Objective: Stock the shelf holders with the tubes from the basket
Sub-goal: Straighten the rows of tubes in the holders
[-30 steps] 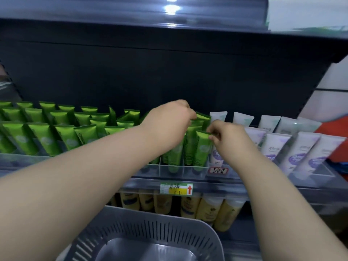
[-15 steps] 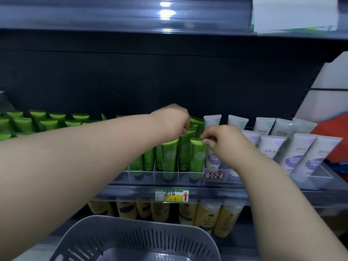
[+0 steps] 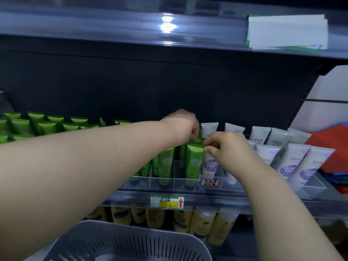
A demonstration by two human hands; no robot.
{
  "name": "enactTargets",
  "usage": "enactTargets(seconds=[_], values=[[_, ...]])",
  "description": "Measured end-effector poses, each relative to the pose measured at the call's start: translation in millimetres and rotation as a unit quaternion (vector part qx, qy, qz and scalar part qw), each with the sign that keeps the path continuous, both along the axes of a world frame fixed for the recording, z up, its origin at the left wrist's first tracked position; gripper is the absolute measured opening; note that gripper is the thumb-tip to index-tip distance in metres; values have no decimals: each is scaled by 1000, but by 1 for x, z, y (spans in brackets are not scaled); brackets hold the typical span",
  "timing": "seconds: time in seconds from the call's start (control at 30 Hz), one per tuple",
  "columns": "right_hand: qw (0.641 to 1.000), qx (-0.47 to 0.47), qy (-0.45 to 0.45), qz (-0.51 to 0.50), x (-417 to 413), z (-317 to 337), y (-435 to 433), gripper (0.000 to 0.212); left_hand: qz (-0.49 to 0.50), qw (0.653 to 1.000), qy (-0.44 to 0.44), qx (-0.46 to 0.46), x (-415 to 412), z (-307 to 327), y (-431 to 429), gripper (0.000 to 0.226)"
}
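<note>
So, pinching the crimped top of the front green tube [image 3: 194, 162] with the right hand [image 3: 227, 147], thumb and fingertips curled tight on it. Standing upright in the clear shelf holder [image 3: 180, 182], just beside the white-and-purple tubes [image 3: 210, 166]. Curling the left hand [image 3: 180, 127] down over the green tubes right behind, can't tell whether actually gripping one. Looking down past a grey slotted basket [image 3: 105, 234] at the bottom edge, yellow bottles [image 3: 201, 225] one shelf lower.
</note>
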State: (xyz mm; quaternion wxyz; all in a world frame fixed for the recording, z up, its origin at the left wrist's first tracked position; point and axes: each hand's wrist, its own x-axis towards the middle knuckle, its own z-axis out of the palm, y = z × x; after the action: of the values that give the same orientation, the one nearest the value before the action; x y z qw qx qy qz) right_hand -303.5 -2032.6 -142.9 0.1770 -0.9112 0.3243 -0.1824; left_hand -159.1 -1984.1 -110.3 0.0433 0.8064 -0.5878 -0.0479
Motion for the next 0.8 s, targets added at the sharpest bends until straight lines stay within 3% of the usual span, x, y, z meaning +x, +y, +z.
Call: enactTargets(seconds=[0.53, 0.8], values=[[999, -9, -38, -27, -9, 4, -5, 12, 23, 997, -3, -72, 20, 18, 7, 22], [998, -40, -34, -35, -7, 2, -7, 19, 18, 998, -4, -62, 39, 11, -4, 29]])
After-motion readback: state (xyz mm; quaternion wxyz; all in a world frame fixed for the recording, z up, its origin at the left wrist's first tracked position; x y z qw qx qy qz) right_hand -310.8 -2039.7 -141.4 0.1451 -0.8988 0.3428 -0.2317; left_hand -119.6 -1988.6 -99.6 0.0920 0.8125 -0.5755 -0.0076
